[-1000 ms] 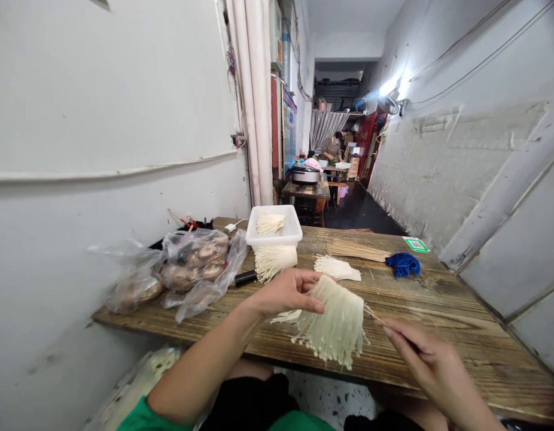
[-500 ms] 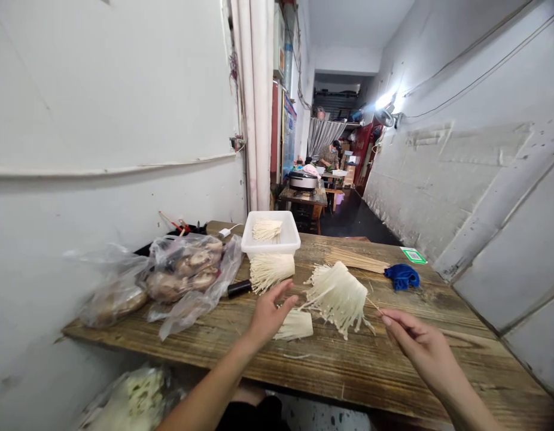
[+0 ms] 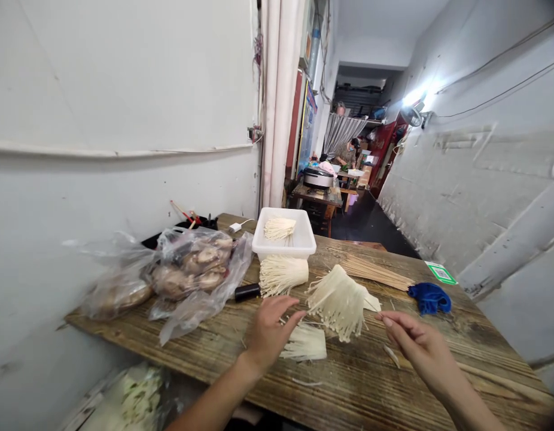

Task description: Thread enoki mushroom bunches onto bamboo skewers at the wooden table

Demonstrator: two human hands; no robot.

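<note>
Between my hands a fan of enoki mushrooms [image 3: 337, 302] is spread, its stem tips hanging toward me. My right hand [image 3: 414, 338] is closed, thumb and finger pinching the end of a thin bamboo skewer at the fan's right side; most of the skewer is hidden. To the left, my left hand [image 3: 270, 329] has thumb and forefinger apart, close to the fan's left edge. Beneath and beside it lies a smaller enoki piece [image 3: 306, 342] on the wooden table [image 3: 371, 383]. Another enoki bunch [image 3: 283, 274] rests behind my left hand.
A white plastic tub [image 3: 283, 246] with enoki in it stands at the back. Bare skewers [image 3: 378, 272] and a blue cloth [image 3: 429, 298] lie to the right. Plastic bags of brown mushrooms [image 3: 198, 263] and a black handle [image 3: 247, 292] are left. A person [image 3: 347, 157] works far behind.
The view has swung left, so things sit farther right. The enoki fan is turned slightly, and a pale base piece now shows at its right. My left hand has come nearer the fan.
</note>
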